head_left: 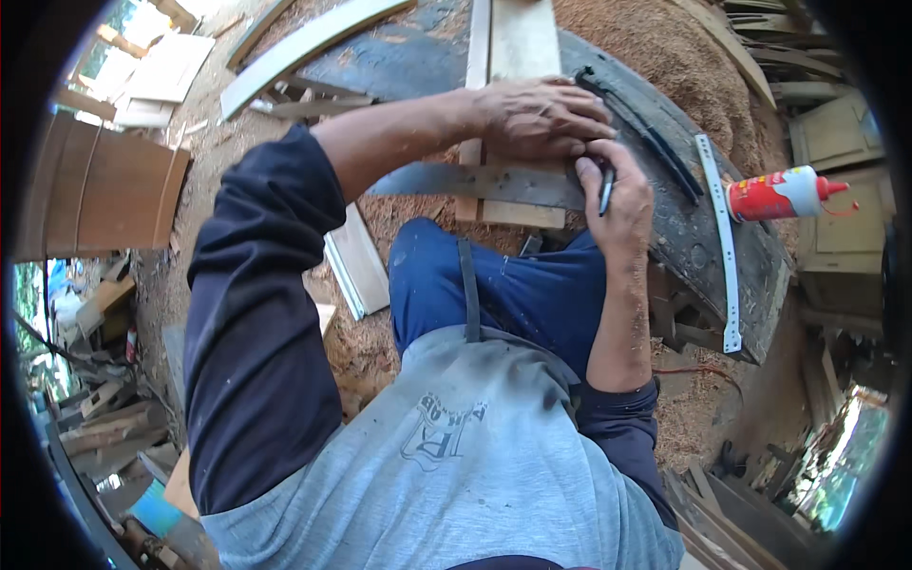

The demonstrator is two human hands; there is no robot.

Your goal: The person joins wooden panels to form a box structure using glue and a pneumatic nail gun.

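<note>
My left hand (546, 119) lies across a pale board (521, 43), its fingers extended and slightly bent over the board's edge; anything beneath them is hidden. My right hand (619, 195) is just below it, closed around a slim pen-like tool (605, 195), with the thumb along it. A narrower strip (477, 43) runs beside the board. A flat grey bar (423, 179) crosses both pieces under my hands. To the right lie a long, slender black tool (651, 142), a white perforated strip (719, 247) and a red-and-white glue bottle (769, 195) on its side.
The dark curved bench (689, 271) carries a sawdust heap (646, 43). Curved wooden pieces (285, 52) lie at upper left, a pale plank (359, 261) beside my knee. Brown panels (114, 185) stand at left, cabinets (836, 218) at right, with scrap wood (114, 437) at lower left.
</note>
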